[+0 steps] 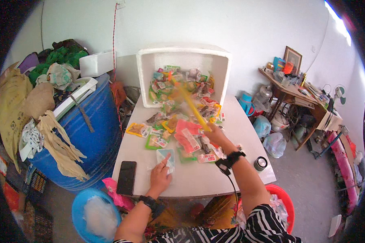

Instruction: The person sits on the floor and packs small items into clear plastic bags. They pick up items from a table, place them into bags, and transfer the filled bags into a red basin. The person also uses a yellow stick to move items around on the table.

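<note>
My right hand (215, 137) is closed around the end of a long yellow stick (192, 106). The stick slants up and away over a heap of small food packets (182, 86), and its far end is smeared by motion. My left hand (161, 178) lies on the table with its index finger stretched onto a small clear packet with a pale blue edge (165, 156). Pink-red packets (188, 135) lie between my hands. The heap spills out of a white foam box (144, 77) tipped on its side toward me.
A black phone (126, 178) lies at the white table's (198, 182) left edge; a dark-lidded cylinder (260, 163) stands at its right. Below are a blue basin (78, 214) and a red basin (290, 206). A large blue barrel (85, 137) stands left, a cluttered desk (290, 91) right.
</note>
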`<state>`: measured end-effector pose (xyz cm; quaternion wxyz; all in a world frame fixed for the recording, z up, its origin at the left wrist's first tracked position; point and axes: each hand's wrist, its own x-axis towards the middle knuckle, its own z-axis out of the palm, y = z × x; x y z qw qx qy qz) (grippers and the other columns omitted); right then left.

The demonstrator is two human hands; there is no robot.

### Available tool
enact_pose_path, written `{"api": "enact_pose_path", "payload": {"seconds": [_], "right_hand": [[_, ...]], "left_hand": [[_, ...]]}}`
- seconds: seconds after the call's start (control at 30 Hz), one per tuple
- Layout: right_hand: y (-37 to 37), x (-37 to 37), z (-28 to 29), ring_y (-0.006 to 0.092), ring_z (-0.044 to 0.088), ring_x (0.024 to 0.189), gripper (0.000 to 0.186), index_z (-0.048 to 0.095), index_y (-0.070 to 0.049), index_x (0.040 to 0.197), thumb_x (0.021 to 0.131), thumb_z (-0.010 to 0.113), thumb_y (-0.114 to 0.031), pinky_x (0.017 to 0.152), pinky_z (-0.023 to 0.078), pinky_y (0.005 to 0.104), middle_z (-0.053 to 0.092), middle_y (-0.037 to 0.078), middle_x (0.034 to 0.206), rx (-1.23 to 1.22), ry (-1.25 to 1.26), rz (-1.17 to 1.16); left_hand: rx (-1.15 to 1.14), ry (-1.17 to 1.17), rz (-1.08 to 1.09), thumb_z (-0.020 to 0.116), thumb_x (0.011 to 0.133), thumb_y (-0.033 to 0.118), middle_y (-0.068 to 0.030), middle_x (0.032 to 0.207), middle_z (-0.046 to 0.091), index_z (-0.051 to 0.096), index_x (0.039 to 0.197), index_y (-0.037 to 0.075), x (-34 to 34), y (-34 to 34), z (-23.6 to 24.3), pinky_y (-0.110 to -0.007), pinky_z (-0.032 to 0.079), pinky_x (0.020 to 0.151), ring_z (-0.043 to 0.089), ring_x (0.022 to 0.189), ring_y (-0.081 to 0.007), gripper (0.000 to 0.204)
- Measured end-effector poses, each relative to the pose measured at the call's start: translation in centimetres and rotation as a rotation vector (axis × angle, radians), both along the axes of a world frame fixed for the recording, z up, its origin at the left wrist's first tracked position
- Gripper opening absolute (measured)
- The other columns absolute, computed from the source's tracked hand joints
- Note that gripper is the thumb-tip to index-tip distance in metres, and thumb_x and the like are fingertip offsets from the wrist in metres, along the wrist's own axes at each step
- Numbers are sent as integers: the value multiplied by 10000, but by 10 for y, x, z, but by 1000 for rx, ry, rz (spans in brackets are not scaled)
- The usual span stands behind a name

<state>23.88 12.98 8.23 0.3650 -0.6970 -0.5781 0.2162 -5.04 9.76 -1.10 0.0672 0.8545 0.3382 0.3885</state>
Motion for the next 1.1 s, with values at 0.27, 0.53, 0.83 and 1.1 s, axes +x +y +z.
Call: {"api": "enact_pose_path", "payload": {"seconds": [0.27,0.53,0.83,1.1], "right_hand": [[73,-30,-33,378,534,828,388,415,-28,1093,765,433,-233,707,408,426,558,239,862,136,-439,93],[24,-38,1,370,536,828,326,423,-18,1048,786,416,-214,699,414,417,546,251,876,-90,-318,138],[-63,5,1,333,554,741,418,372,-61,1150,777,461,-226,673,430,375,564,208,844,-221,-237,50],[-41,2,24,274,573,717,364,438,-51,1086,774,482,-234,638,432,360,579,167,802,-155,-79,17]], "left_hand": [[-75,-8,-30,504,574,33,-28,1234,405,452,649,-14,2,-1,4,-335,424,699,516,857,-251,103],[-138,35,27,504,576,35,-28,1248,386,484,686,-16,-4,-6,9,-348,399,746,496,913,-250,122],[-108,48,20,518,596,62,-38,1250,385,496,670,-7,-4,0,-3,-351,394,747,497,920,-253,104],[-68,30,18,518,580,45,-51,1249,385,471,636,-20,-1,-1,2,-335,417,702,513,861,-257,98]]}}
